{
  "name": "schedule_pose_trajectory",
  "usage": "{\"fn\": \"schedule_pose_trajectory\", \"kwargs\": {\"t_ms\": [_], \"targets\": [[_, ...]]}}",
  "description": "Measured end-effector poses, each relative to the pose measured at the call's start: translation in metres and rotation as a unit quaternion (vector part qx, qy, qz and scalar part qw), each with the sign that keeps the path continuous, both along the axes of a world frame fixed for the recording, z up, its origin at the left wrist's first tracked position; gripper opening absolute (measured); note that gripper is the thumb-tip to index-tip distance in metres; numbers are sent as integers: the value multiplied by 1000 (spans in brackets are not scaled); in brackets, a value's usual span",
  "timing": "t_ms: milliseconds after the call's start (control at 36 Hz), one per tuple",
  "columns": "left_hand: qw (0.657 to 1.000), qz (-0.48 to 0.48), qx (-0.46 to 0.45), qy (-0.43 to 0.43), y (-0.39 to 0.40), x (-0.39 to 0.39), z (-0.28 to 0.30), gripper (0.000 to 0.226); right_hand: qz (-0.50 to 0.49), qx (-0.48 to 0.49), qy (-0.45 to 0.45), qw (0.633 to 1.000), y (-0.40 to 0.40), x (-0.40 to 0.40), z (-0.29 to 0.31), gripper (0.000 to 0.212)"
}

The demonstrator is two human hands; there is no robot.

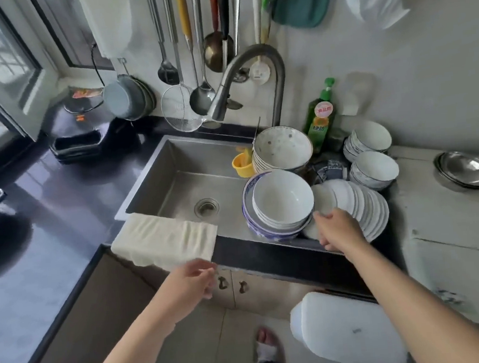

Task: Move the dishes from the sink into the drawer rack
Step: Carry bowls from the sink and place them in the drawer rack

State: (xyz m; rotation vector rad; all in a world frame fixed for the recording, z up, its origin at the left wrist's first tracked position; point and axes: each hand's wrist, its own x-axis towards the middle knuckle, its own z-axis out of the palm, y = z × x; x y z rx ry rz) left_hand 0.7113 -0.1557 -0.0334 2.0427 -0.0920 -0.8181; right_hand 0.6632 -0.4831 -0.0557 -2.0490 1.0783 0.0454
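A steel sink (179, 169) holds dishes along its right side. A stack of white bowls (281, 198) sits inside a blue-patterned bowl (254, 226). Behind it stands another stack topped by a speckled bowl (283, 145). A row of white plates (356, 203) leans on edge at the sink's right end. My right hand (338, 229) is at the front plates of that row, fingers bent near their rims; whether it grips one is unclear. My left hand (195, 280) hangs loosely curled and holds nothing, in front of the cabinet doors below the counter. No drawer rack is in view.
A cream cloth (165, 240) drapes over the sink's front edge. The faucet (252, 76) arches over the sink, with a yellow cup (242, 163) and green soap bottle (321, 119) nearby. Two bowl stacks (372, 155) and a steel dish (463, 169) sit on the right counter. A white bin (347, 331) stands on the floor.
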Motion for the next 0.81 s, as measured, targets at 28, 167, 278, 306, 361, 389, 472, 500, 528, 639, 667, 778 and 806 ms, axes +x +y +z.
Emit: {"fn": "schedule_pose_trajectory", "kwargs": {"t_ms": [28, 167, 278, 306, 361, 389, 472, 500, 528, 639, 667, 778, 806], "targets": [[1000, -1, 1, 2, -14, 5, 0, 16, 16, -16, 15, 1000, -10, 13, 3, 45], [1000, 2, 3, 6, -69, 24, 4, 18, 87, -64, 96, 989, -37, 62, 2, 51], [1000, 15, 9, 18, -96, 33, 0, 16, 103, -92, 129, 982, -51, 76, -11, 41], [1000, 13, 13, 22, -98, 33, -1, 16, 105, -89, 140, 981, -52, 76, -14, 41], [999, 13, 16, 32, -104, 34, -4, 16, 110, -82, 155, 978, -54, 79, -18, 40], [999, 13, 18, 33, -107, 35, -6, 16, 115, -84, 159, 977, -56, 82, -20, 38], [999, 12, 21, 27, -115, 40, -7, 17, 137, -96, 174, 970, -60, 89, -23, 30], [999, 11, 23, 25, -117, 42, -7, 17, 143, -101, 179, 968, -61, 90, -23, 30], [999, 9, 26, 23, -117, 43, -7, 17, 148, -106, 183, 966, -63, 91, -23, 30], [999, -3, 38, 20, -114, 44, -8, 18, 165, -101, 195, 962, -66, 92, -24, 29], [999, -5, 39, 20, -113, 44, -8, 19, 165, -94, 192, 963, -67, 94, -23, 29], [999, -17, 39, 19, -112, 44, -6, 20, 167, -75, 159, 970, -73, 99, -23, 32], [999, -21, 38, 20, -112, 44, -5, 20, 170, -70, 147, 972, -74, 99, -22, 33]]}}
